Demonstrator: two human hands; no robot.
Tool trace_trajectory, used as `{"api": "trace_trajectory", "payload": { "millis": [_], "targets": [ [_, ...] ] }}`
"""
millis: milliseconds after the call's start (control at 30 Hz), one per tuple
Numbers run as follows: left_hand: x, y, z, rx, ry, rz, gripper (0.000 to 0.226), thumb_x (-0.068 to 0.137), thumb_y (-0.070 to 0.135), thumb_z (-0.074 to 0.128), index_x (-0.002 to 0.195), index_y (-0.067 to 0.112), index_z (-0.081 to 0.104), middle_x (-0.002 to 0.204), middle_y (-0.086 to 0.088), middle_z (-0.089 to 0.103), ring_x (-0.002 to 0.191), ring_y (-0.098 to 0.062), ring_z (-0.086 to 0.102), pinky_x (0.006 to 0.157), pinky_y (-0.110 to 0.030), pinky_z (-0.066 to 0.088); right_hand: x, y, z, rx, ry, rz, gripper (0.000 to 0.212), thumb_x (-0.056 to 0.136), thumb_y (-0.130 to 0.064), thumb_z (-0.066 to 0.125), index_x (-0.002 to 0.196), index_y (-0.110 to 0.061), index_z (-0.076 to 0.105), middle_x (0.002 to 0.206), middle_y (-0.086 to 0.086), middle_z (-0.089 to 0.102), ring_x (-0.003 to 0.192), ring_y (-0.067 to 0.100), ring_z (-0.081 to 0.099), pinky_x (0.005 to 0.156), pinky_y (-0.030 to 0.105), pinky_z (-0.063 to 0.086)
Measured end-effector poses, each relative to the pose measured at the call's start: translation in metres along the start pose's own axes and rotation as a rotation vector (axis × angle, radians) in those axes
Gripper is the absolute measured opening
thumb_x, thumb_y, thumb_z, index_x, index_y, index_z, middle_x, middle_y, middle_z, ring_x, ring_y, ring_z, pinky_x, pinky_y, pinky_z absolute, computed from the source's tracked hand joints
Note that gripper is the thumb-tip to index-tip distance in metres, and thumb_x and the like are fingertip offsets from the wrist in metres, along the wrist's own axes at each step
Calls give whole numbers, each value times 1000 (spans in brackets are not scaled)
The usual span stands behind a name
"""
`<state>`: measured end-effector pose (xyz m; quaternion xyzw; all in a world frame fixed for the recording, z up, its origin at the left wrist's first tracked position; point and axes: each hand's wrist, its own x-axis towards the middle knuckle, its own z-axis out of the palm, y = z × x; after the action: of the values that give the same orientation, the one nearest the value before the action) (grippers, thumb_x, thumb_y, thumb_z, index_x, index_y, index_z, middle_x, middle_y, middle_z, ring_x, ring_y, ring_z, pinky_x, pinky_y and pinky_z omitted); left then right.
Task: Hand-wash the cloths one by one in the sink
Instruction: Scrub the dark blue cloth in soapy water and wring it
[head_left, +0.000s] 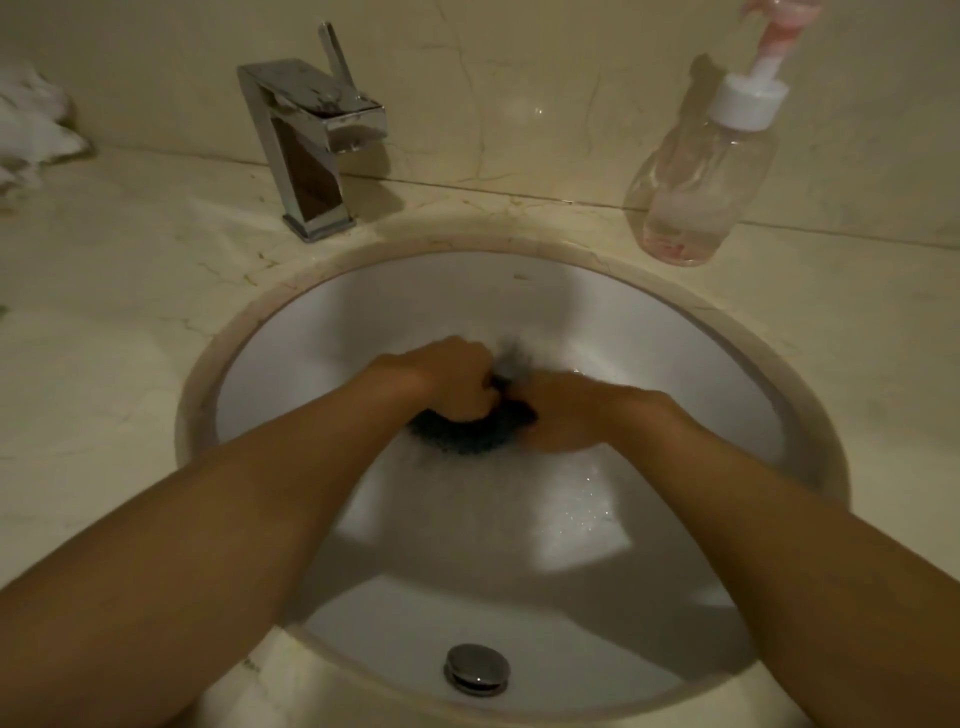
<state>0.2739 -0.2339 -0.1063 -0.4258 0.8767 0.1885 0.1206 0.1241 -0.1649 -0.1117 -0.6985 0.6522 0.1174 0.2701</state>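
Hands in sink (311, 332) | left hand (457, 382), right hand (558, 415) fingers clenched on dark cloth (462, 434)

place: bathroom | cues: round sink (675, 343), chrome tap (311, 150), soap pump bottle (701, 176), marble counter (104, 312)

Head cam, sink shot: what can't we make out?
1. Dark cloth: head view, mostly under the left hand and right hand, motion-blurred; shape unclear.
2. Right hand: blurred, its grip unreadable.
3. White cloth: cut off by the left edge.
4. Soap bottle: pump top cut off by the top edge.
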Motion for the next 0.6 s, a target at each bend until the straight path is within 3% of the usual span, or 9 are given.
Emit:
{"api": "trace_trajectory", "payload": {
  "millis": [33,100,167,233,300,367,433,500,600],
  "targets": [
    [1,0,5,32,-53,5,26,97,38,57,85,14,56,92,-12,57,74,-24,54,76,-45,52,2,4,5,-61,-24,28,56,96,-30,54,151,-29,45,154,3,48,143,31,44,116,51,39],
    [5,-8,14,151,-101,-51,53,90,58,57,126,19,49,125,-10,45,111,-29,51,96,-46,47,6,12,11,-215,50,107,60,101,-31,46,158,-36,29,162,-2,36,149,27,32,120,54,24],
    [6,-14,18,231,-108,-89,73,85,66,56,143,26,38,141,-8,33,132,-32,39,109,-48,38,8,5,12,-266,153,94,43,101,-24,49,143,-32,48,142,0,51,133,26,47,108,48,36],
    [6,-14,17,204,-87,-28,63,88,58,60,139,24,44,141,-8,38,129,-31,43,105,-46,41,11,-8,11,-134,196,53,21,102,-27,51,119,-26,62,115,1,62,109,25,61,85,37,45],
    [6,-13,13,116,-38,65,40,92,39,64,125,21,54,134,-10,52,117,-32,54,95,-43,47,18,-12,8,123,183,50,25,104,-25,48,111,-13,69,106,6,68,94,25,65,76,33,47],
    [2,-8,8,-82,14,47,27,100,33,54,122,18,56,126,-13,61,107,-33,61,91,-42,51,23,0,-3,530,299,127,28,104,-15,46,110,-1,69,103,11,68,83,24,63,71,32,47],
    [1,1,2,-334,93,-17,36,107,36,39,126,12,58,127,-17,61,109,-33,60,94,-39,49,17,15,-16,839,499,243,31,104,-15,43,112,6,64,95,12,61,68,18,53,62,31,44],
    [1,14,-4,-584,177,-64,43,109,33,34,134,6,57,133,-16,58,117,-32,56,100,-37,43,9,17,-21,927,562,305,27,104,-15,42,102,3,62,84,11,55,62,16,47,56,30,42],
    [0,25,-11,-914,296,-98,35,108,23,37,111,2,66,108,-13,68,97,-28,65,88,-40,55,-2,-20,-20,1073,568,228,25,106,-19,47,103,2,61,86,20,61,60,29,57,33,25,39]
  ]
}}
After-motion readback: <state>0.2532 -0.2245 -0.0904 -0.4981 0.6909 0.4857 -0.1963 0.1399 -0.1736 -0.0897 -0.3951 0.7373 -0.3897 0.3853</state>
